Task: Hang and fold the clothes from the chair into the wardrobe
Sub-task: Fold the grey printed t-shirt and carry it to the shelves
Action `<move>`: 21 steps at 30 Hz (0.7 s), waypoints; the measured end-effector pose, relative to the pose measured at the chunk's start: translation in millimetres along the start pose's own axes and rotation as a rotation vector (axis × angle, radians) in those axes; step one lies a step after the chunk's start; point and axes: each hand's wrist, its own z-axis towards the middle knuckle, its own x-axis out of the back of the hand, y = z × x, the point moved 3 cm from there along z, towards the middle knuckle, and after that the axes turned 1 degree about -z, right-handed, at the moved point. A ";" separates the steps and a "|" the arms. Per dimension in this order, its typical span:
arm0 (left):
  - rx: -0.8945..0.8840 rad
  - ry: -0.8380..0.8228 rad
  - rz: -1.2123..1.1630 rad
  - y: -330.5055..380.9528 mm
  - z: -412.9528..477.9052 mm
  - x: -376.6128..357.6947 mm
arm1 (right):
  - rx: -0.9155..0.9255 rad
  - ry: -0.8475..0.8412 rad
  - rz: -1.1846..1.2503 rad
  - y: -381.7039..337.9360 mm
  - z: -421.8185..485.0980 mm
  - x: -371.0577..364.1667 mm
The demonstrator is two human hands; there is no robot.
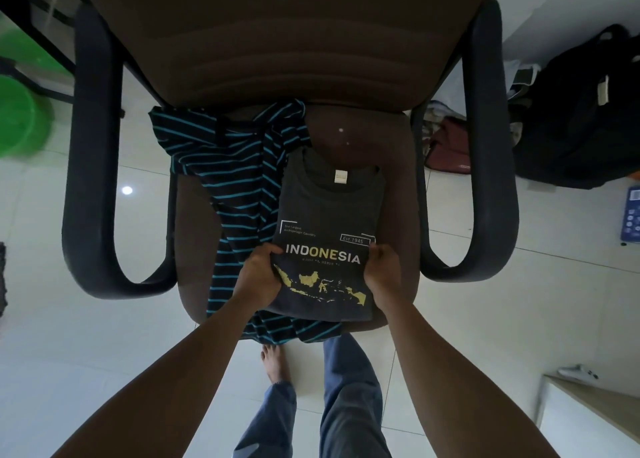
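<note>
Folded grey T-shirt (330, 222) lies on the brown seat of an office chair (394, 139), printed "INDONESIA" with a yellow map below, collar and neck label toward the chair back at the far end, long axis running near to far. Chair stands on a pale tiled floor (69, 319), black armrests at left and right. A green plastic tub (20, 121) sits on the floor at far left; contents not visible. A black backpack (581, 111) rests at far right, with a blue box (632, 215) just near of it. A black shirt with teal stripes (239, 180) lies rumpled under and left of the grey one, its hem hanging over the near seat edge. Left hand (259, 275) has its grip closed on the near left edge of the folded shirt; right hand (382, 272) grips the near right edge likewise.
</note>
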 end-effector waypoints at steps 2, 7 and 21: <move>0.032 -0.008 0.011 1.6 1.7 -0.8 | 0.026 0.027 -0.048 2.7 3.3 2.9; -0.025 0.081 -0.104 23.3 15.1 5.9 | 0.097 -0.008 0.066 -11.9 -3.8 1.8; 0.171 0.016 -0.396 35.9 17.1 14.2 | 0.013 -0.315 0.447 -26.2 -11.0 12.6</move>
